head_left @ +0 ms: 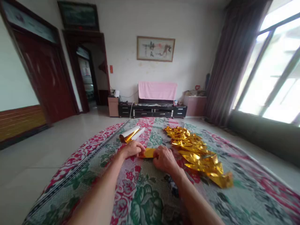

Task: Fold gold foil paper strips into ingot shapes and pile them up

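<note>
A small piece of gold foil paper (148, 152) lies on a floral cloth (140, 193) in front of me. My left hand (132, 149) pinches its left end with fingers curled. My right hand (164, 158) grips its right end, fingers closed over it. Just beyond my left hand lies a roll of gold foil sheets (131, 133) with white backing. To the right stretches a heap of folded gold foil pieces (199, 153), running from the middle of the cloth toward the near right.
The floral cloth covers a wide surface with tiled floor (47, 150) to the left. A low black TV cabinet (152, 111) with a pink cover stands at the far wall. Dark wooden doors (47, 78) are left, a curtained window (269, 72) right.
</note>
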Motion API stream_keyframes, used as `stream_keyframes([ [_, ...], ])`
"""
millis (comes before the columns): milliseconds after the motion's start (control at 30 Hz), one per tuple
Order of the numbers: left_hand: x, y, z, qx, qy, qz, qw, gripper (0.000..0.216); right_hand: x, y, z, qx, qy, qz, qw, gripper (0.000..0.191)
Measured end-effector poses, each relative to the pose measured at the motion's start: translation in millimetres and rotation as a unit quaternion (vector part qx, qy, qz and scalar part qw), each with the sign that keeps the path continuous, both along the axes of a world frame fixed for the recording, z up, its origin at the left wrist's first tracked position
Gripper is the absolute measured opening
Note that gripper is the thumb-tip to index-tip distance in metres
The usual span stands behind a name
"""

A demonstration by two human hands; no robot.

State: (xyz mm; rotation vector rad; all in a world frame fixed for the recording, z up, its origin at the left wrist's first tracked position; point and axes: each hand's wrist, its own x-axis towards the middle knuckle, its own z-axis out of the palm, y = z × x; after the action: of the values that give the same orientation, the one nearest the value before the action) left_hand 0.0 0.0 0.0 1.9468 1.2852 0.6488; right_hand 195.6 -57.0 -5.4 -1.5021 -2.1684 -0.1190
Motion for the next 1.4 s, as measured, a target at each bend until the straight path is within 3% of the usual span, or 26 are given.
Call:
stream_keyframes([
  [200, -1, 1, 0.1, -0.018, -0.003, -0.005, 1.0, 0.031, 7, 5, -5.1, -0.014, 0.022, 0.017, 1.0, 0.017],
  [367, -3, -3, 3.5, 0.026, 0.022, 0.006, 0.999, 0.034, 8, 10, -6.0, -0.005, 0.081, -0.006, 0.997, 0.02],
  [633, 9, -6, 3.7, 0.018, 0.029, 0.032, 0.999, 0.032, 8, 15, -9.0, 0.006, 0.124, -0.041, 0.991, 0.022],
  [833, 12, 6, -9.0, 0.136, 0.062, 0.02, 0.989, 0.028, 8, 17, -9.5, 0.013, 0.156, -0.062, 0.986, 0.032],
  [1067, 15, 15, -19.7, 0.189, 0.098, 0.028, 0.977, 0.03, 6, 20, -17.4, 0.018, 0.147, -0.09, 0.985, 0.033],
  [1233, 12, 10, -11.5, 0.151, 0.083, 0.014, 0.985, 0.03, 6, 18, -16.6, 0.022, 0.152, -0.09, 0.984, 0.037],
  [1400, 3, 4, -2.8, 0.015, 0.06, -0.012, 0.998, 0.033, 6, 16, -11.1, -0.005, 0.171, -0.082, 0.982, 0.045],
])
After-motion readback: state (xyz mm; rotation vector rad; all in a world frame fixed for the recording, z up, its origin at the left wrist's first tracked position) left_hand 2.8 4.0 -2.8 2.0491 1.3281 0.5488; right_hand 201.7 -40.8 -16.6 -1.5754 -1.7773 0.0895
